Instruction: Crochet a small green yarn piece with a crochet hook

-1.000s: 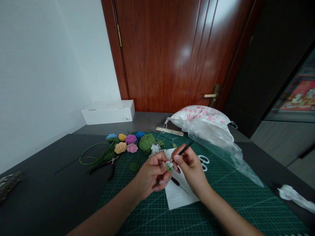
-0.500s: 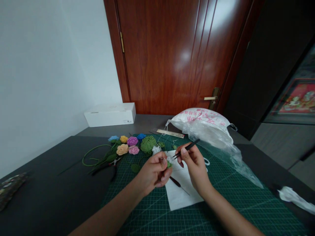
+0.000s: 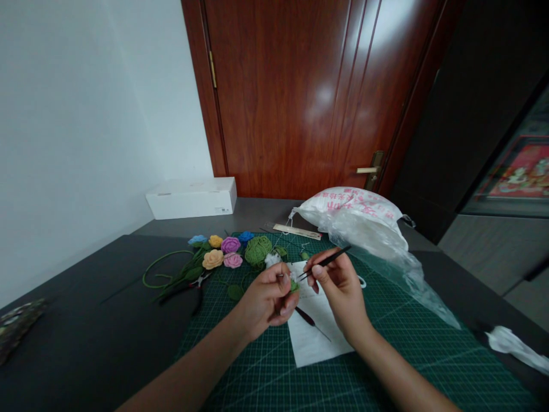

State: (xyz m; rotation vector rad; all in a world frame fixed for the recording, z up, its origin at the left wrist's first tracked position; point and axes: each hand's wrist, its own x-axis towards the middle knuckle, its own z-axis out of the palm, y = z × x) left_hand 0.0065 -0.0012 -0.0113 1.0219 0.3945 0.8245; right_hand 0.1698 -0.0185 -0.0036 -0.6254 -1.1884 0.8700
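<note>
Holding small green piece [image 3: 294, 285] in the closed grip of left hand [image 3: 271, 294], below the centre of the frame. Gripping black tweezers [image 3: 341, 253] with right hand [image 3: 338, 284], and pointing tips toward white fluff [image 3: 293, 276] at the piece; cannot tell if touching. Working above white paper [image 3: 319, 349], with green yarn ball [image 3: 258, 250] further left in the frame.

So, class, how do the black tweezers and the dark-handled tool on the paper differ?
The tweezers are held up in the right fingers, while the dark-handled tool lies on the paper. The tweezers end in two slim prongs; the tool in one thin shaft. The tweezers point toward the left hand, the tool's shaft away. Both are slender.
</note>
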